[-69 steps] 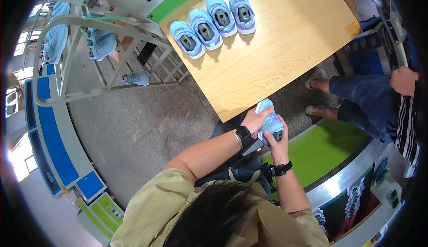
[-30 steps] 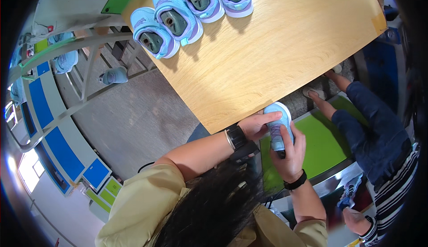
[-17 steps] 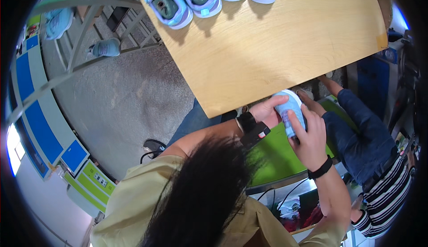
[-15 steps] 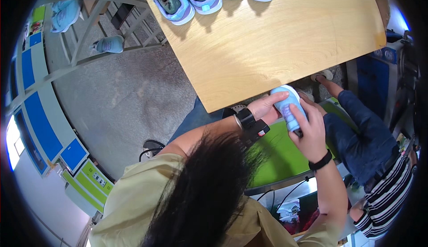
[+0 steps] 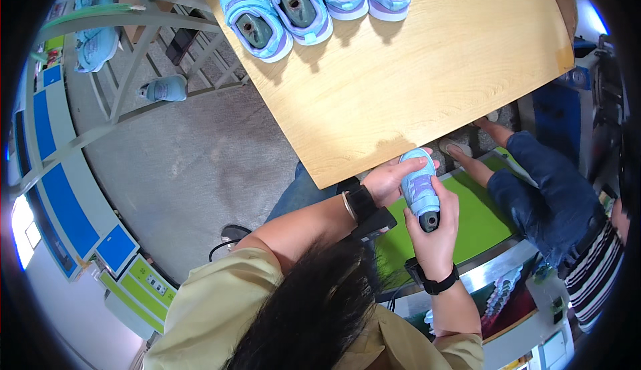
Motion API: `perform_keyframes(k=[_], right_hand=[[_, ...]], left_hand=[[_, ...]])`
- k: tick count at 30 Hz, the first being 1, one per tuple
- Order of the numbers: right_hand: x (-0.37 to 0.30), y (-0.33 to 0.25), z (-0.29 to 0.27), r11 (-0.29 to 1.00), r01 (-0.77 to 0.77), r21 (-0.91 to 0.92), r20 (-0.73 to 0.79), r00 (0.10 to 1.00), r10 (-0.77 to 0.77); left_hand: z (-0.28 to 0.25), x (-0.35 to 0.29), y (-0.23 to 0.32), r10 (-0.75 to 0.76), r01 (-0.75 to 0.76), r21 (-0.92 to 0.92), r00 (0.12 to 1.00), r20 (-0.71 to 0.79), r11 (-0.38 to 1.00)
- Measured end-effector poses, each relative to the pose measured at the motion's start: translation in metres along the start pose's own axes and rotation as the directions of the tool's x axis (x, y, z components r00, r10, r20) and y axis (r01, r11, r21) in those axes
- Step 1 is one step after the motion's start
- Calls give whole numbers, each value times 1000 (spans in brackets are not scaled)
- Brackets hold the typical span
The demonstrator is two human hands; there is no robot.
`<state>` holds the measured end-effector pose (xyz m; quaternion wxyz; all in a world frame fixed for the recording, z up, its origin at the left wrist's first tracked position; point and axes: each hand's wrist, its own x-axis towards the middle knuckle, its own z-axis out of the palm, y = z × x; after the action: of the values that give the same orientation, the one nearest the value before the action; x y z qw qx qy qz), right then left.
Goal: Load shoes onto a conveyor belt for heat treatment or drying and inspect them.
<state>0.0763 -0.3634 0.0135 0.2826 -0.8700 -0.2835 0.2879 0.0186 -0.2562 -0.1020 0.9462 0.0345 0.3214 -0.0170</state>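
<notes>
A light blue shoe point(image 5: 420, 186) with a purple patch and strap is held between my two hands, just off the near edge of the wooden table point(image 5: 427, 76). Its toe points away from me, and a dark shoe last point(image 5: 429, 220) fills its opening. My left hand point(image 5: 387, 181) grips the toe end, thumb on top. Around the right side of the shoe, near its heel, my right hand point(image 5: 439, 226) is closed. Several matching shoes point(image 5: 297, 6) stand in a row at the table's far left, with dark lasts inside.
A metal rack point(image 5: 120, 89) at the left carries more blue shoes, one of them a single shoe point(image 5: 165, 88) low down. A green machine surface point(image 5: 481, 203) lies under my hands. At the right sits another person point(image 5: 561, 190) in dark shorts and a striped top.
The shoe has turned more upright, bringing its opening and last into sight. My right hand has shifted left and down along the shoe. The whole view has tilted slightly, lowering the table.
</notes>
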Motion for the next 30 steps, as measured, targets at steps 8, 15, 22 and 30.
perform_keyframes(k=[8, 15, 22, 30], right_hand=[[16, -5, -16, 997, 31, -71, 100, 995, -23], [-19, 77, 17, 819, -55, 572, 8, 998, 61], [-42, 61, 28, 848, 83, 523, -116, 993, -26], [32, 12, 6, 723, 105, 683, 32, 984, -173]], left_hand=[[0, -2, 4, -9, 10, -66, 1000, 22, 998], [18, -19, 7, 115, -110, 365, 993, 7, 924], [22, -51, 14, 143, -167, 496, 986, 86, 852], [36, -91, 78, 531, -390, 900, 813, 237, 194]])
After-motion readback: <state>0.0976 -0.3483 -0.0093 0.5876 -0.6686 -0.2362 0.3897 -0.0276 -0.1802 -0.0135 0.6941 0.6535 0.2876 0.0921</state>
